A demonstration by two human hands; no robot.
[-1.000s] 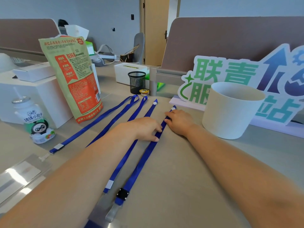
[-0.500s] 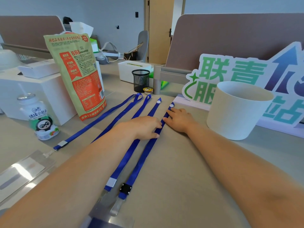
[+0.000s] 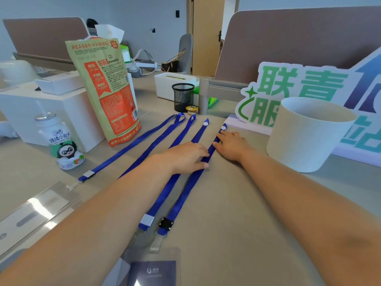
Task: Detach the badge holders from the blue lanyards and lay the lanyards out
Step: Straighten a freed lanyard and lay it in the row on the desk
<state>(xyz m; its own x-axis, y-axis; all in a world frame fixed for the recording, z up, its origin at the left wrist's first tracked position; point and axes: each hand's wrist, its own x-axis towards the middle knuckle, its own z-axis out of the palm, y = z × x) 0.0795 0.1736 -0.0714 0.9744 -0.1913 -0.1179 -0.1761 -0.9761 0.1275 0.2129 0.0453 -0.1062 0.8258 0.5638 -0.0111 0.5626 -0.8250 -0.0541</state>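
Hands barely shifted — left hand (image 3: pixel 185 157), right hand (image 3: pixel 233 146) seemingly pressing rightmost lanyard (image 3: pixel 186 195)

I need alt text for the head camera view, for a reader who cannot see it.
Two bare hands, the left hand and the right hand, rest flat on the rightmost blue lanyard, one of several laid side by side on a beige desk. A badge holder lies at its near end; a white cup stands to the right.

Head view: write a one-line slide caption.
Left hand and right hand press the rightmost blue lanyard onto the desk, other lanyards alongside.
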